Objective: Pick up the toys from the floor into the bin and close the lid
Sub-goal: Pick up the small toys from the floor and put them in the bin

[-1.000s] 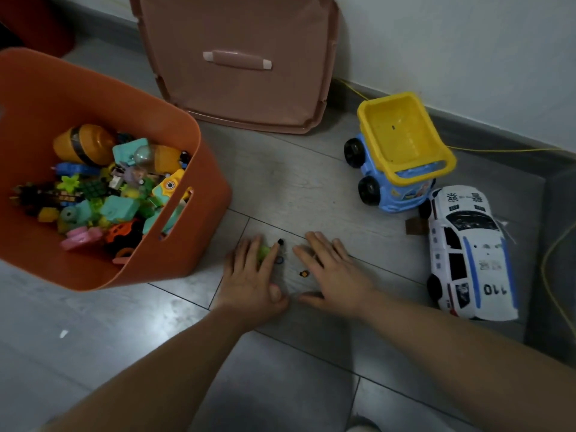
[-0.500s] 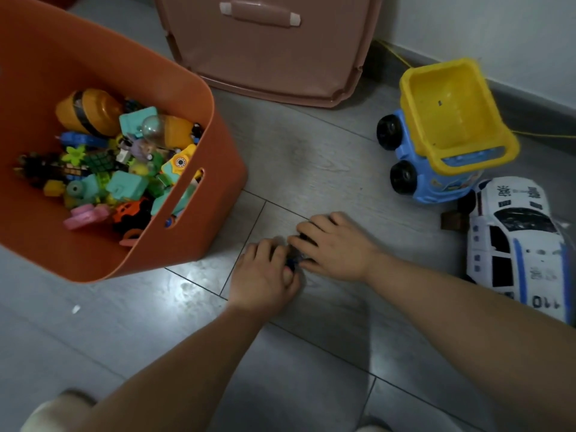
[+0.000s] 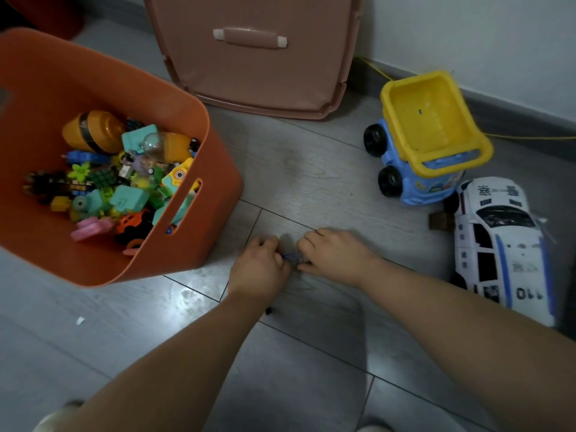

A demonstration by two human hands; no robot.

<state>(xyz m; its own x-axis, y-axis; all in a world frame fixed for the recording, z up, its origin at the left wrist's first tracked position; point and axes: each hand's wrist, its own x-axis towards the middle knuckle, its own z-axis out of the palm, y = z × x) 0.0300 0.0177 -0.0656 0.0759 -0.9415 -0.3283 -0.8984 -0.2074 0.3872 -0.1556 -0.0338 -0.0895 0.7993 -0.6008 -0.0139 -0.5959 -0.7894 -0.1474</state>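
An orange bin (image 3: 199, 120) stands on the floor at the left, holding several small coloured toys. Its brownish-pink lid (image 3: 258, 67) leans against the wall behind. My left hand (image 3: 260, 269) and right hand (image 3: 335, 255) are down on the grey floor, side by side, fingers curled, gathering small toy pieces; a small blue piece (image 3: 291, 257) shows between them. What else each hand holds is hidden. A tiny black piece (image 3: 268, 311) lies on the floor beside my left wrist.
A blue toy truck with a yellow tipper (image 3: 427, 138) and a white police car (image 3: 501, 247) sit on the floor at the right, near the wall. A yellow cord (image 3: 530, 137) runs along the skirting. A small brown block (image 3: 441, 221) lies between the vehicles.
Both hands went from flat and spread over the small pieces to curled together, scooping them up. The camera shifted, and the tiny black piece now lies by my left wrist.
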